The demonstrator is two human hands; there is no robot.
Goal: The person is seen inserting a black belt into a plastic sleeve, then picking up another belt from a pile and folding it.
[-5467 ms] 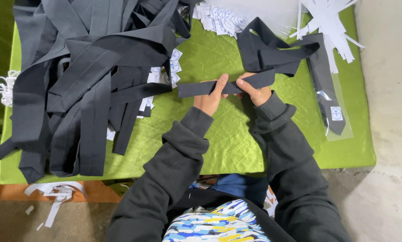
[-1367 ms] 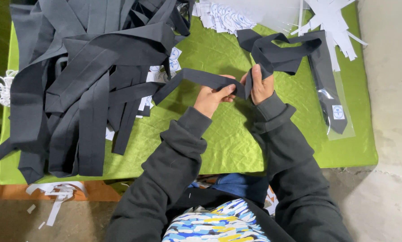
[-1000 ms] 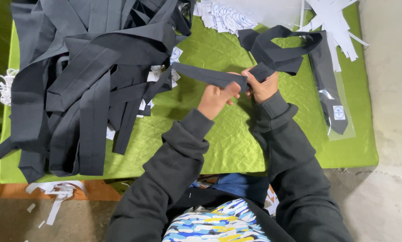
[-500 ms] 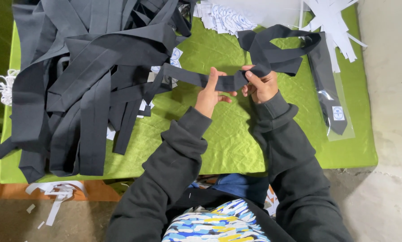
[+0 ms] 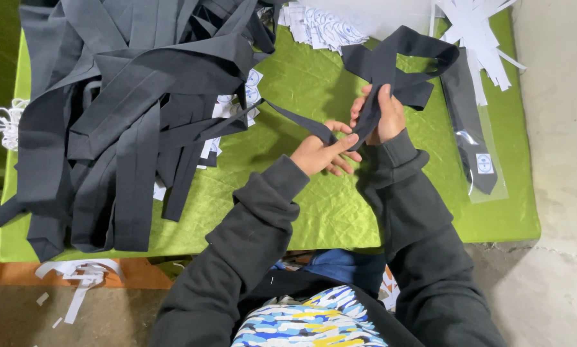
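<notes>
A dark grey necktie [image 5: 397, 61] loops over the green cloth-covered table [image 5: 340, 212] in front of me. My right hand [image 5: 379, 115] grips its folded part, thumb and fingers closed around the fabric. My left hand [image 5: 324, 151] holds the tie's narrow tail, which runs left toward a big heap of dark ties [image 5: 127, 109]. The two hands are close together, almost touching, just above the cloth.
A packed tie in a clear sleeve [image 5: 471, 128] lies at the right. White paper strips [image 5: 475, 26] and small round-printed labels [image 5: 317, 26] sit at the far edge. White cord [image 5: 5, 125] hangs at the left; paper scraps [image 5: 76, 283] lie on the floor.
The tie lay flat and stretched between my hands earlier. Since then my right hand has lifted and bunched the folded part, and my left hand has slid along the narrow tail.
</notes>
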